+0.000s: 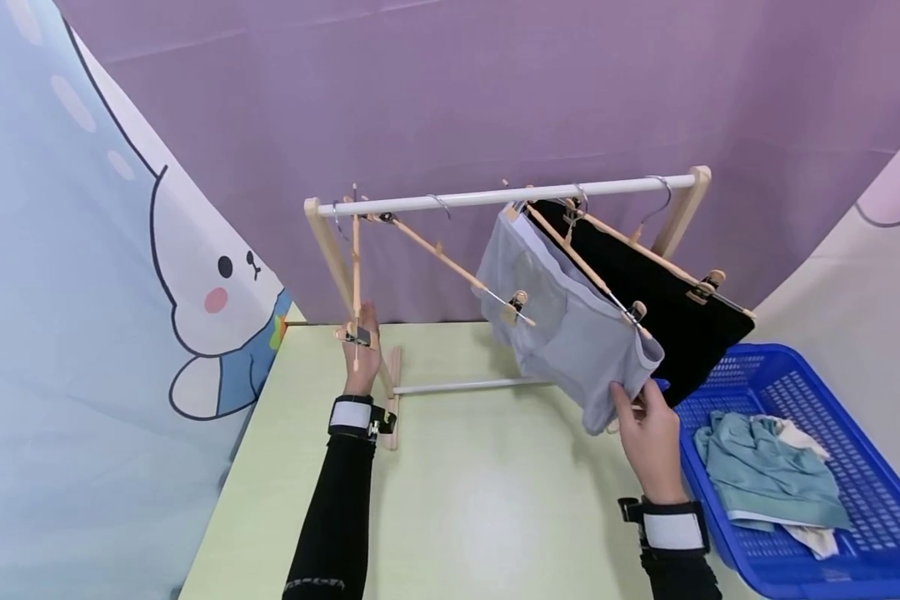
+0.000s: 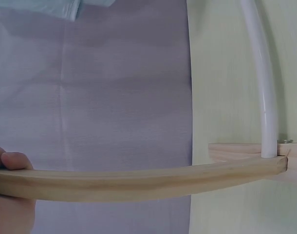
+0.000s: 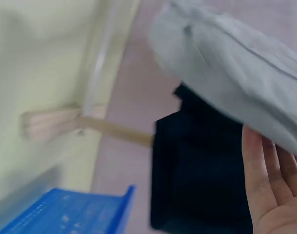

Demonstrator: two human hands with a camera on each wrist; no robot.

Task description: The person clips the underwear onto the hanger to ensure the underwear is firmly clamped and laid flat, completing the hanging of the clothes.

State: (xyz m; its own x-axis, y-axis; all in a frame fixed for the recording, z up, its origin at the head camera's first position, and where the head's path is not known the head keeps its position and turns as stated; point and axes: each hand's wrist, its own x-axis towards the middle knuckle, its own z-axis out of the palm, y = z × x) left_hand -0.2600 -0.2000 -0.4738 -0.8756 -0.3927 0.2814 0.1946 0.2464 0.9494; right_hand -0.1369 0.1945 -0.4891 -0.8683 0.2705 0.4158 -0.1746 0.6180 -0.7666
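My left hand [image 1: 363,354] grips the wooden side post [image 2: 139,185] of a small clothes rack, its fingertips curled over the wood in the left wrist view. A wooden clip hanger [image 1: 356,283] hangs in front of this hand. At the right, light grey shorts [image 1: 562,308] are clipped by the waistband to another wooden hanger [image 1: 585,268]. My right hand [image 1: 654,442] pinches the shorts low on their near side, with the thumb in front and fingers behind the cloth. Close behind them hangs a black garment [image 1: 690,333] on its own clip hanger.
The rack's white top rail [image 1: 487,197] carries a further bare clip hanger [image 1: 450,262]. A blue basket [image 1: 881,467] stands at the right, holding a teal garment [image 1: 772,471] and cream cloth. The rack stands on a pale table [image 1: 487,508] before a purple backdrop [image 1: 450,92].
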